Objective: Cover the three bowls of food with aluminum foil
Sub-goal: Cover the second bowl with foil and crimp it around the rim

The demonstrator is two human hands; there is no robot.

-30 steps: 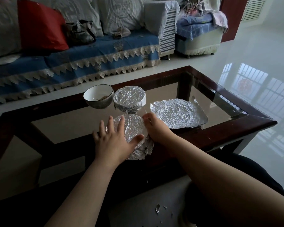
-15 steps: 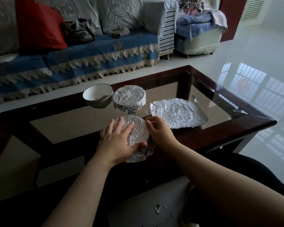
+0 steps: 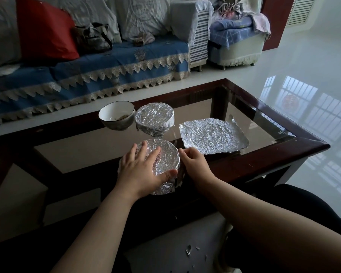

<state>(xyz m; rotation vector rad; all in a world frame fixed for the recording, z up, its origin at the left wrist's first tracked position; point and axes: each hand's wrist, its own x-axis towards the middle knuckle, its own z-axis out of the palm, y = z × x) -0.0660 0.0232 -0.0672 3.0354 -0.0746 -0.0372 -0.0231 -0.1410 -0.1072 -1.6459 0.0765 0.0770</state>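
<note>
With the left hand (image 3: pixel 139 170) flat on the near bowl (image 3: pixel 165 164) and the right hand (image 3: pixel 193 160) pinching its foil edge, excess force may tear the foil.

Silver foil sheet (image 3: pixel 213 135); white bowl (image 3: pixel 116 115), dark rim; red cushion (image 3: pixel 45 30); blue sofa cover (image 3: pixel 98 69).

Three bowls on a glass-topped table (image 3: pixel 295 143), two foil-covered bowls (image 3: pixel 155 120) (image 3: pixel 165 154), one uncovered bowl (image 3: pixel 116 115), one loose flat foil sheet (image 3: pixel 213 135), two hands, left hand (image 3: pixel 141 170), right hand (image 3: pixel 194 162), one red cushion (image 3: pixel 45 34), one handbag (image 3: pixel 93 38)
</note>
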